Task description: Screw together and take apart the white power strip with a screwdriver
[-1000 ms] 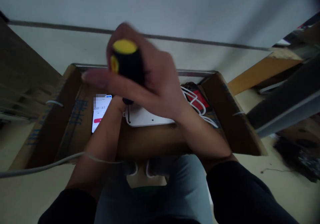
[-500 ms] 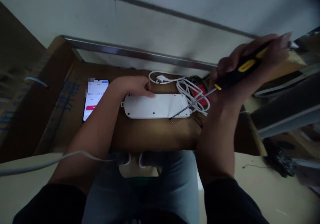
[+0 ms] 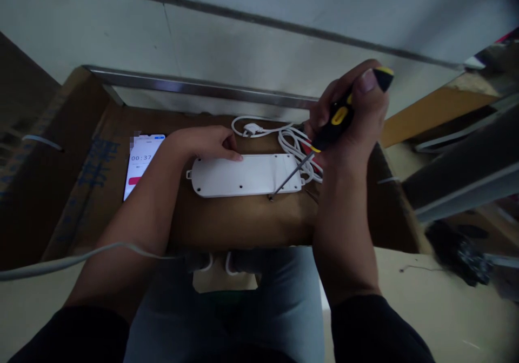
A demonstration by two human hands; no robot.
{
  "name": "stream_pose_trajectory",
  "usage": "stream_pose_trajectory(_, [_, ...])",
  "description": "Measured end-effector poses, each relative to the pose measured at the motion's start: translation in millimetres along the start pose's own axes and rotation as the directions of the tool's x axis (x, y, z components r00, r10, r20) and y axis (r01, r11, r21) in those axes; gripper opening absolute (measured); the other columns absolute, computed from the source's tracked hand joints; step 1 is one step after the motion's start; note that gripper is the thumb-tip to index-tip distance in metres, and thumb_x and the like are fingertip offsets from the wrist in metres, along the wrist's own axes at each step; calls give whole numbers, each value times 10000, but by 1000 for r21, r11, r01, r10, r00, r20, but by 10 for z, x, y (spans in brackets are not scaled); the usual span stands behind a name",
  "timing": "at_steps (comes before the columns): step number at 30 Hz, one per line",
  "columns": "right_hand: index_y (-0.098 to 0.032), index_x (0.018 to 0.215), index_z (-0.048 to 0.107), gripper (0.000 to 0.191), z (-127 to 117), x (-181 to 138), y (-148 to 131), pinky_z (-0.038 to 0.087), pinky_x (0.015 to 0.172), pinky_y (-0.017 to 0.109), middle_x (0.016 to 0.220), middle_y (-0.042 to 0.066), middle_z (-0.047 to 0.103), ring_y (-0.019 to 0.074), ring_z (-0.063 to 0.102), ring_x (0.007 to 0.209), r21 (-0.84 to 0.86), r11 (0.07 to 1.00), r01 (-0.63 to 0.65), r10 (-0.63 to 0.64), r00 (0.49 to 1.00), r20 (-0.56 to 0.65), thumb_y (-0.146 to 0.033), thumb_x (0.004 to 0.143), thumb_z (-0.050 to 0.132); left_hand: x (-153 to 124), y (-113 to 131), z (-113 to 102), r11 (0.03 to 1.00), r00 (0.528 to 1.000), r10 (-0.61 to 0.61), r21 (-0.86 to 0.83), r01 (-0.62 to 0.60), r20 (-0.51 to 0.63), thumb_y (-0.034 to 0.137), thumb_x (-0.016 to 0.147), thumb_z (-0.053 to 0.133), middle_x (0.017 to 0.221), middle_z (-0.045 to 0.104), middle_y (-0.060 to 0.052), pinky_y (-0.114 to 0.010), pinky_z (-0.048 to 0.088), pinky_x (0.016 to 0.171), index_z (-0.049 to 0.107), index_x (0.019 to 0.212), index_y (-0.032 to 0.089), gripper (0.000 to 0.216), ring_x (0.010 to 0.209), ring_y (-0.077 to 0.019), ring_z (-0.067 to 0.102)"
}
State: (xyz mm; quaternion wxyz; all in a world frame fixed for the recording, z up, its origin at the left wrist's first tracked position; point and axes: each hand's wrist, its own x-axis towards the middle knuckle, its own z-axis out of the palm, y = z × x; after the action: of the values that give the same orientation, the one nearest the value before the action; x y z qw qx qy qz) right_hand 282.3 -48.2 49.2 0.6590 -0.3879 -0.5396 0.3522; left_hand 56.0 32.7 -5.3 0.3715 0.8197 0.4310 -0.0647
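Phone (image 3: 141, 169) showing 00:37 sits left of frame. Next up, left hand (image 3: 211, 142): thumb on the upper edge of the white power strip (image 3: 253, 175) mid-frame, can't tell if it's actually gripping. White cable (image 3: 287, 132) is bunched right of centre, then the right hand (image 3: 363, 122) wrapped round a black-and-yellow screwdriver (image 3: 327, 133), tip by the strip's lower edge.

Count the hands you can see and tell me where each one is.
2. The left hand touches the white strip near its far edge; the right hand, beyond the strip's right end, grips the screwdriver. No other hand shows.
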Motion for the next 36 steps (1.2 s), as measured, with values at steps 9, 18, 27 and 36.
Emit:
stream_pose_trajectory(9, [-252,800,389,369,-72,90,72,181,422,264,592,-59,332,79,252,460,191,981,20,2,993,-115,-587,869,525,-49,87,-2,999,999,-38,-27,38,-4,635,773,669,1228,708,-98,-259,440,755,652,1210,177,634,1016,-248,660])
stream_pose_trajectory(18, [-215,811,454,432,36,219,428,360,442,224,627,-44,440,81,440,489,335,942,-32,170,904,-391,-619,830,607,-158,103,-56,957,987,15,-285,-61,-162,532,990,484,940,712,-56,-257,458,712,597,1000,172,378,816,-159,637])
stream_pose_trajectory(27, [-171,860,468,524,299,95,642,439,510,166,671,-61,497,62,549,593,372,927,-51,203,901,-383,-542,721,810,-72,86,-75,751,832,17,-542,-377,-554,351,1027,538,768,640,-12,-254,422,677,566,895,159,235,666,-100,567])
stream_pose_trajectory(36, [-172,863,444,558,358,95,710,412,514,170,677,-50,485,63,538,600,347,937,-26,176,896,-408,-606,753,778,-83,113,-59,722,832,25,-566,-399,-555,301,1028,549,766,631,-1,-251,424,681,557,891,158,198,667,-92,565])
